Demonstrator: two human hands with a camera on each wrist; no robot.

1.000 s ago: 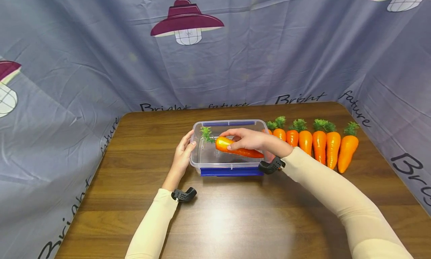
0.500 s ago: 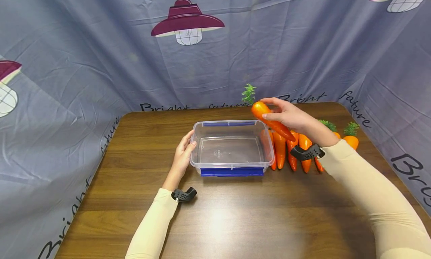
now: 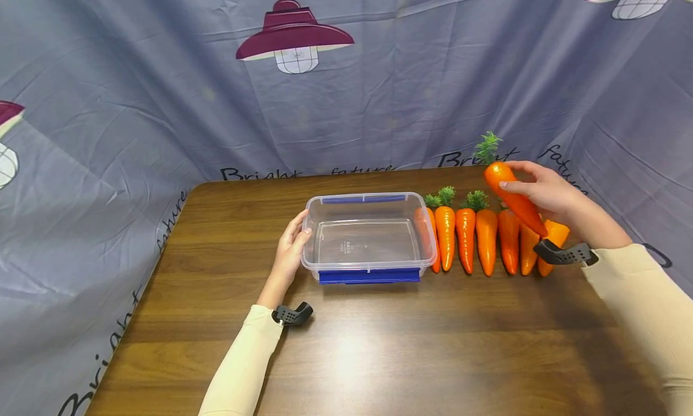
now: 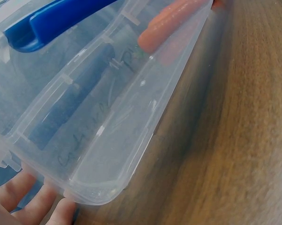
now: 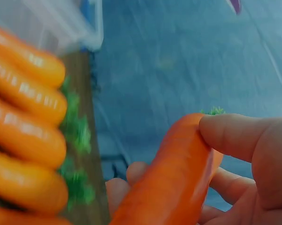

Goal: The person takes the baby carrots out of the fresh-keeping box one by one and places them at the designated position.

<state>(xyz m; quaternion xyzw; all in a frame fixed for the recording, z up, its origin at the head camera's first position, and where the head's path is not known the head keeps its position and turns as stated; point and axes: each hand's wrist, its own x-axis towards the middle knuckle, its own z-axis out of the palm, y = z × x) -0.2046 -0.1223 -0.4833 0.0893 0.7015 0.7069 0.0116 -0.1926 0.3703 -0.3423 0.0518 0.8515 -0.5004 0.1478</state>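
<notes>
My left hand (image 3: 289, 247) grips the left side of a clear plastic food container (image 3: 373, 265) with blue latches; its thumb is at the rim. In the left wrist view, the curled fingers (image 4: 40, 199) are against the container's outer wall. Nothing lies inside the container. Raised over the right end of a row of carrots (image 3: 465, 241), an orange carrot (image 3: 517, 202) with a green leafy top is held in my right hand (image 3: 552, 190). The right wrist view shows the thumb (image 5: 232, 136) pressed on this carrot's thick end, with other fingers behind it.
Several carrots lie side by side on the brown wooden table (image 3: 411, 344), just right of the container, leafy ends away from me. The right hand partly hides the row's right end. A grey-blue curtain (image 3: 433, 91) printed with lamps hangs behind the table and along its sides.
My right hand has lifted the carrot up out of the container and carried it right, over the row's right end. The left hand stays on the container.
</notes>
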